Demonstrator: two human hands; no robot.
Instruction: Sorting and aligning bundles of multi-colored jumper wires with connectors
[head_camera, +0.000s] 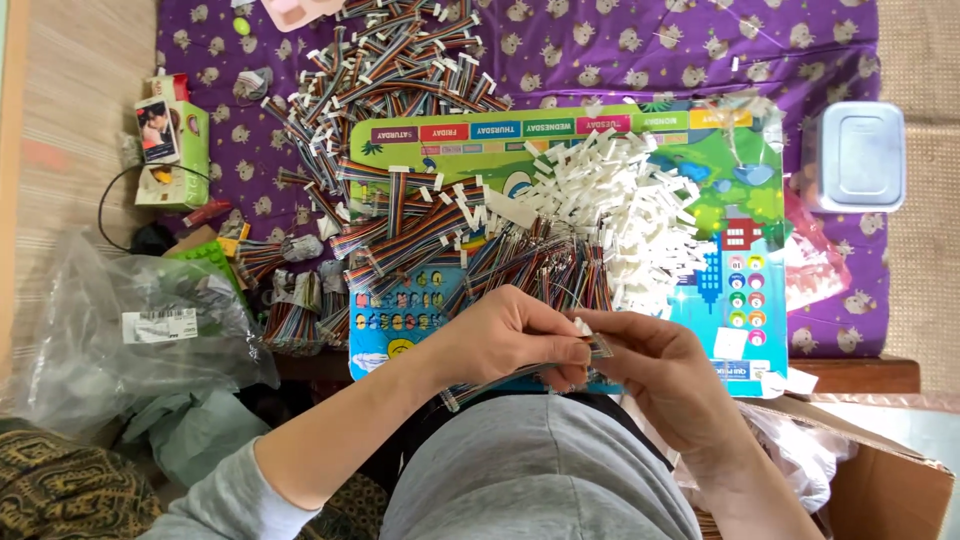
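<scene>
**Ribbon cable pinched between both hands over the lap**

Ribbon cable (520, 378), a flat strip of many coloured wires, is held in front of the person's grey shirt (540, 465), just below the edge of the colourful board (745, 225). In the head view, the left hand (505, 335) comes from the lower left with the forearm rising diagonally; its fingers are curled and pressed together, and the thumb and fingertips pinch the end of the cable. The right hand (655, 365) comes from the lower right, wrist bent inward, and its thumb and forefinger pinch the same end, where a small white connector (583, 327) shows between the fingertips of both hands. The rest of the cable runs down to the left, under the left hand, to its free end near the left forearm.

On the board lie a heap of white connectors (620, 205) and many loose multicoloured cables (420, 230). A purple cloth (600, 50) is under the board. A clear plastic bag (130, 330) lies at the left, a grey lidded box (857, 155) at the right.
</scene>
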